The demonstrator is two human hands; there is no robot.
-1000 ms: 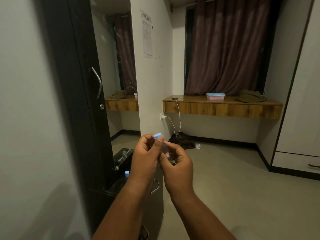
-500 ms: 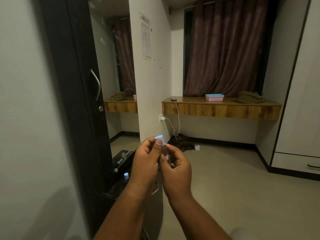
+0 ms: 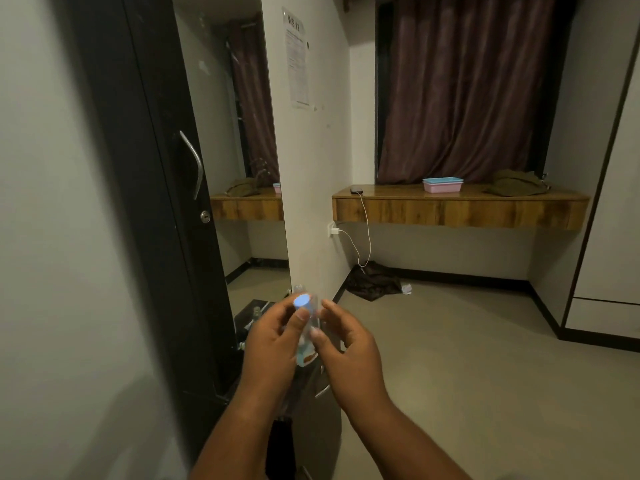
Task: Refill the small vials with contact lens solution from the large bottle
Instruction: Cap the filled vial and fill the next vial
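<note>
Clear blue-capped vial tilted, cap toward the camera.

bottle between both hands

Both bare forearms reach up from lower edge of view, converging at centre. Left hand raised, back toward camera, fingers curled, thumb pressed against side of small clear vial, gripping it. Right hand just beside it, back toward camera, fingers loosely spread and half curled; one fingertip touches vial, though motion blur leaves unclear whether this hand grips it
</note>
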